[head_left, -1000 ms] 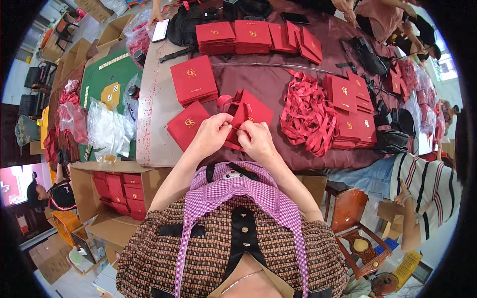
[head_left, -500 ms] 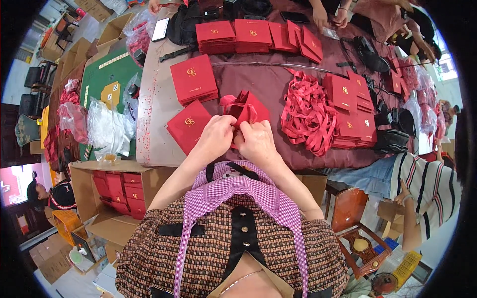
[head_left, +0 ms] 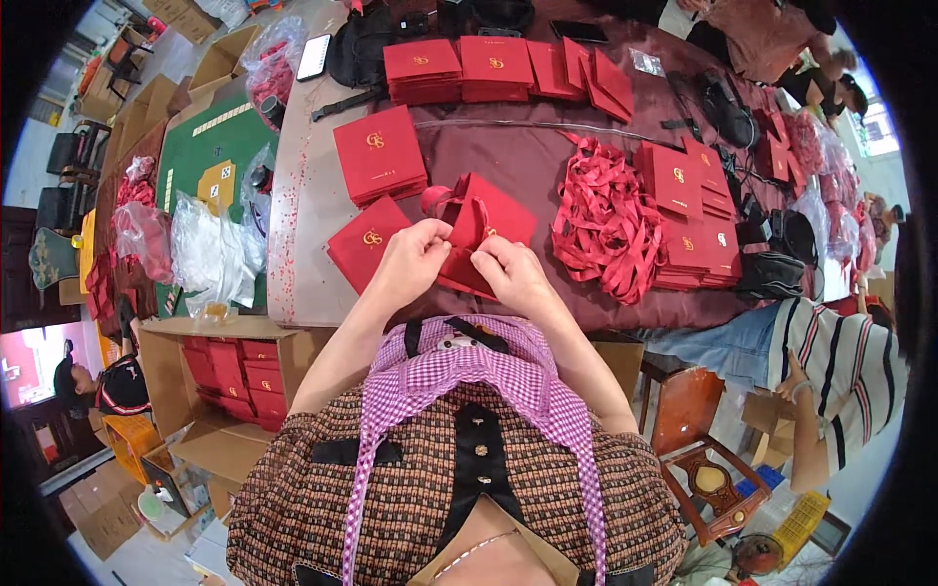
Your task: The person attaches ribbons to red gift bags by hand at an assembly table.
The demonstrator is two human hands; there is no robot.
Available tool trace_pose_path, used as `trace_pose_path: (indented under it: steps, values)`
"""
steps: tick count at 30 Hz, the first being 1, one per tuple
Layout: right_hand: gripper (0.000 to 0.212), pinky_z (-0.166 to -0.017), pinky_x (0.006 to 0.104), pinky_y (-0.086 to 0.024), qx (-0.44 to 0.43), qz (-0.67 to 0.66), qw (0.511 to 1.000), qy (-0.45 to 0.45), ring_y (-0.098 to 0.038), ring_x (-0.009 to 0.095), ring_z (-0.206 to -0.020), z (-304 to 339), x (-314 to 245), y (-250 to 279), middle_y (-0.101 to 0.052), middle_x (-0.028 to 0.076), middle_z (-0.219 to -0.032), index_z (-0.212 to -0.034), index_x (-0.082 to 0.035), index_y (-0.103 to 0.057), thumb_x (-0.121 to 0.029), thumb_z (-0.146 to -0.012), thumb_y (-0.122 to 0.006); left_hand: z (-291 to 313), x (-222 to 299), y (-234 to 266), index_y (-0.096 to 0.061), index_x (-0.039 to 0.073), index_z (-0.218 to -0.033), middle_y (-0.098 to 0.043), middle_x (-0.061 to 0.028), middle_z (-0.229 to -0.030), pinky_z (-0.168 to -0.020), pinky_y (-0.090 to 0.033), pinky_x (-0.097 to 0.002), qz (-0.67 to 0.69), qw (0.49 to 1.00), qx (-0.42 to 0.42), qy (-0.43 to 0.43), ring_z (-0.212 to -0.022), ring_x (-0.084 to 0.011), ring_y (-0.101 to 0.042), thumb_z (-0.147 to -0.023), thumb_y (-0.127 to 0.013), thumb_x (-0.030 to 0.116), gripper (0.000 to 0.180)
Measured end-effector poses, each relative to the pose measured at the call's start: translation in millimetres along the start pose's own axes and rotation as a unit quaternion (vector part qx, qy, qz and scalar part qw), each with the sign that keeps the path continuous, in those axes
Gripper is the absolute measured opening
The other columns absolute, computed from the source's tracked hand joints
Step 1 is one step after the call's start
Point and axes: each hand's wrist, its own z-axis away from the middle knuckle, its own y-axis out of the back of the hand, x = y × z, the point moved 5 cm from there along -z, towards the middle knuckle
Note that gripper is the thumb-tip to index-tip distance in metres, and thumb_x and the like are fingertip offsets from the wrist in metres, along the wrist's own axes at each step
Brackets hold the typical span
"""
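Note:
In front of me on the cloth lies a red paper gift bag [head_left: 508, 207], its mouth partly parted. A dark red ribbon [head_left: 437, 202] loops up from its top edge. My left hand [head_left: 410, 262] is closed, thumb and fingers pinching the ribbon on the bag's left side. On the right, my right hand [head_left: 518, 277] is closed in a pinch at the ribbon near the bag's opening; its fingertips hide the exact hold. Beside my left hand sits a flat red bag [head_left: 360, 242] with gold print, below a stack of the same bags [head_left: 379, 151].
A heap of red ribbons [head_left: 608, 220] lies to the right, beside stacked red bags [head_left: 689, 252]. More stacks [head_left: 422, 73] line the far side, near a white-screened phone [head_left: 314, 58]. At lower left stands an open carton [head_left: 161, 376] holding red packs. Other people are around the table.
My hands have drawn apart, the left to the left and the right slightly right, showing more of the bag and ribbon loop. Another person's hands at the far side have left the table.

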Motion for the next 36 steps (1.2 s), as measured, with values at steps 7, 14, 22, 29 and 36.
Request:
trace_pose_path:
  steps: [7, 14, 22, 29, 36]
  values:
    - [0.017, -0.065, 0.0427, -0.04, 0.032, 0.061, 0.994, 0.09, -0.059, 0.033, -0.065, -0.6, -8.6, -2.9, -0.059, 0.015, -0.066, -0.077, -0.003, -0.056, -0.018, -0.085, -0.059, -2.8, -0.2, -0.5, -0.06, -0.005, -0.101, -0.063, -0.0141, -0.076, -0.066, -0.049, -0.0311, 0.01, 1.0, 0.004, -0.015, -0.071, -0.0179, -0.062, -0.081, -0.059, 0.007, 0.023]
    - [0.018, -0.069, 0.0454, -0.038, 0.031, 0.164, 0.98, 0.112, -0.06, 0.034, -0.07, -2.2, -4.4, -7.2, -0.061, 0.015, -0.068, -0.075, -0.004, -0.055, -0.021, -0.082, -0.057, 2.7, 22.5, -7.4, -0.06, -0.003, -0.097, -0.062, -0.0187, -0.082, -0.069, -0.049, -0.0374, -0.048, 0.997, 0.015, -0.062, -0.077, -0.0308, -0.062, -0.079, -0.058, 0.004, 0.018]
    - [0.012, -0.065, 0.0412, -0.036, 0.031, 0.326, 0.923, 0.2, -0.058, 0.03, -0.063, 10.8, -23.0, -13.8, -0.058, 0.013, -0.063, -0.076, -0.003, -0.055, -0.014, -0.075, -0.061, 10.8, 31.5, -24.6, -0.062, -0.001, -0.097, -0.063, -0.0212, -0.09, -0.073, -0.05, -0.0385, -0.163, 0.975, 0.005, -0.154, -0.084, -0.0342, -0.063, -0.079, -0.053, 0.001, 0.021]
    - [0.012, -0.07, 0.04, -0.039, 0.016, 0.148, 0.978, 0.143, -0.059, 0.029, -0.067, 13.5, -3.1, 6.9, -0.058, 0.012, -0.066, -0.076, -0.006, -0.055, -0.015, -0.082, -0.059, 2.6, 25.4, -16.4, -0.063, -0.003, -0.102, -0.064, -0.0151, -0.09, -0.076, -0.049, -0.0313, -0.011, 0.984, -0.16, -0.076, -0.086, -0.025, -0.063, -0.082, -0.056, 0.004, 0.021]
    - [0.012, -0.071, 0.039, -0.038, 0.029, 0.065, 0.987, 0.146, -0.059, 0.029, -0.07, 25.2, -0.5, 2.5, -0.059, 0.011, -0.069, -0.078, -0.007, -0.056, -0.017, -0.083, -0.06, 4.3, 27.4, -19.3, -0.063, -0.004, -0.094, -0.06, -0.0131, -0.086, -0.075, -0.048, -0.0316, -0.054, 0.968, -0.162, -0.186, -0.084, -0.0264, -0.061, -0.077, -0.06, 0.0, 0.017]
